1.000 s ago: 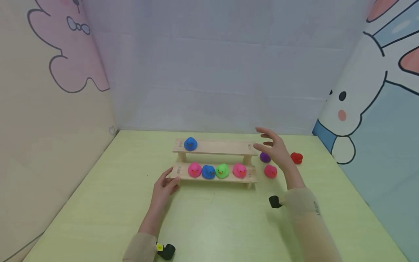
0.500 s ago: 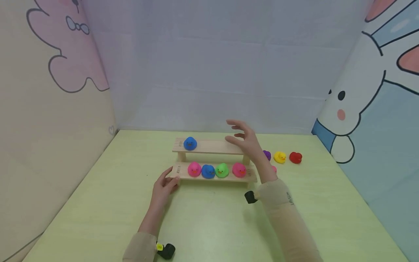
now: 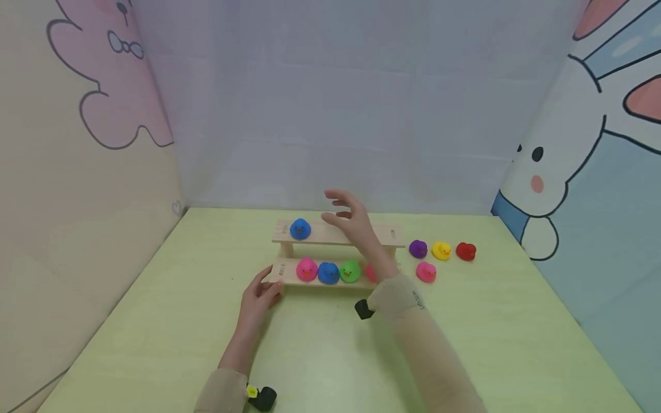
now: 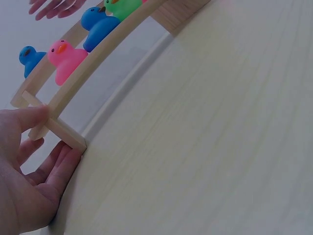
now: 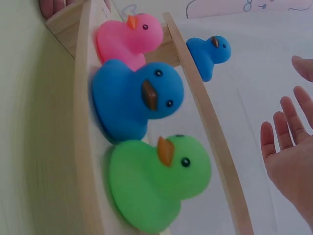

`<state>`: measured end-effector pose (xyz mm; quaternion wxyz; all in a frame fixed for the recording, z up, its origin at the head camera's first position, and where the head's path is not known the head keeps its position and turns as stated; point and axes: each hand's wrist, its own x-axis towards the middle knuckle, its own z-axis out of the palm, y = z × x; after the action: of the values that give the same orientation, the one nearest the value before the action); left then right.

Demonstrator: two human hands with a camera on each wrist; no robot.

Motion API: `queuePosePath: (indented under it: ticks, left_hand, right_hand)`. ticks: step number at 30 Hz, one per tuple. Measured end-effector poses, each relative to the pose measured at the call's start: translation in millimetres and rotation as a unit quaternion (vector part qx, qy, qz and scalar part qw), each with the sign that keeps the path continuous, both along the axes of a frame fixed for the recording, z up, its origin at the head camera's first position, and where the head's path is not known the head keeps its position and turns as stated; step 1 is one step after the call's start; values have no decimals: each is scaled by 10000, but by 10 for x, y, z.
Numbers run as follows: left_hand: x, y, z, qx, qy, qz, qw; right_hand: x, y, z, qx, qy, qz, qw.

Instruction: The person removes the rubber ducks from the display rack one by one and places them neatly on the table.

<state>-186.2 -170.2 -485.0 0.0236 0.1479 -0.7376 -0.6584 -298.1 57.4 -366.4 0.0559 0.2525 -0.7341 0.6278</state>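
A two-tier wooden stand point(image 3: 289, 279) holds rubber ducks. On its lower tier sit a pink duck point(image 3: 307, 269), a blue duck point(image 3: 329, 273), a green duck point(image 3: 350, 271) and another pink duck point(image 3: 370, 273), partly hidden by my right wrist. A second blue duck point(image 3: 300, 229) sits at the left of the upper tier. With thumb and fingers, my left hand point(image 4: 29, 166) grips the lower tier's left end. My right hand point(image 3: 353, 221) hovers over the upper tier, right of that blue duck, fingers apart and holding nothing.
Right of the stand, on the pale green table point(image 3: 320, 355), lie a purple duck point(image 3: 418, 249), a yellow duck point(image 3: 441, 250), a red duck point(image 3: 466, 251) and a pink duck point(image 3: 426, 272). A pale cloth wall point(image 3: 330, 115) rises behind the table.
My right hand has swept left from beside the stand's right end to above the upper tier, uncovering the yellow duck. The left hand stays on the stand, and the ducks have not moved.
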Motion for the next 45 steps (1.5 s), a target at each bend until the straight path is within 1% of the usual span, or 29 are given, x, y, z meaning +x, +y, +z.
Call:
queuePosePath:
  ticks: [1, 5, 9, 15, 18, 20, 24, 26, 30, 35, 42, 45]
  left_hand:
    - [-2, 0, 3, 0, 9, -4, 10000]
    - [3, 12, 38, 2, 20, -11, 10000]
    - [17, 28, 57, -4, 5, -10, 10000]
    - [17, 16, 27, -20, 43, 7, 10000]
    - [17, 19, 11, 16, 19, 2, 10000]
    - [21, 26, 4, 26, -28, -1, 10000]
    - [32, 31, -8, -12, -43, 25, 10000]
    - [36, 31, -11, -30, -20, 54, 10000]
    - [23, 27, -10, -32, -32, 60, 10000]
    - [10, 11, -8, -47, -73, 63, 9999]
    - [18, 5, 19, -80, -37, 20, 10000]
    - [32, 7, 34, -82, -10, -5, 10000]
  right_hand:
    - [-51, -41, -58, -18, -29, 1, 10000]
    - [-111, -180, -161, 44, -135, 15, 9999]
    - [-125, -265, -197, 157, -228, 100, 9996]
    - [-112, -353, -237, 323, -286, 310, 9986]
    - [-89, -354, -276, 566, -288, 428, 9971]
    - [-66, -350, -298, 818, -278, 456, 9952]
    - [-37, -364, -330, 1322, -247, 383, 9902]
    - [-35, -378, -334, 1451, -206, 336, 9886]
    - [-32, -392, -321, 1447, -196, 226, 9890]
    - [-24, -395, -297, 1501, -267, 249, 9880]
    - [-52, -395, -304, 1660, -149, 183, 9858]
    - [-50, -389, -299, 1680, -162, 205, 9854]
